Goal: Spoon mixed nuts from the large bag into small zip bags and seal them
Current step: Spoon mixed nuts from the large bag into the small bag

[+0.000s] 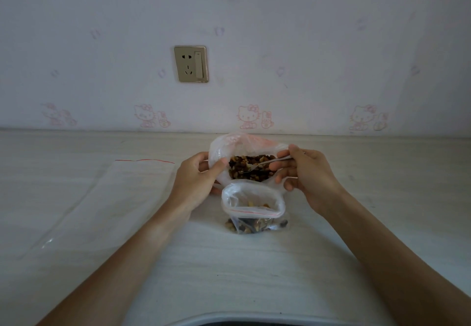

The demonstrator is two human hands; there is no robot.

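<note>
large bag: clear plastic, standing open on the table near the wall, mouth facing the camera, mixed nuts heaped inside.
left hand: fingers and thumb curled round the left rim of the large bag, pinching the plastic and holding the mouth wide.
right hand: thumb and fingers pinching the handle end of a metal spoon; lower fingers loosely curled beside the bag's right edge.
spoon: slanting down and left from the right hand, its bowl lying in the nuts inside the large bag; whether it is loaded cannot be told.
small zip bag: just in front of the large bag, between the two wrists, upright and open, red zip line along its near lip, a layer of nuts at the bottom; it touches or nearly touches the large bag's front.
empty zip bags: flat clear plastic with a red strip at the far edge, lying on the table to the left, well apart from the hands.
wall: pale cartoon-cat wallpaper right behind the large bag.
socket: gold plate with a switch, on the wall above and left of the bags.
in the way: the small zip bag's raised rim hides the large bag's lower front; both forearms flank it.
</note>
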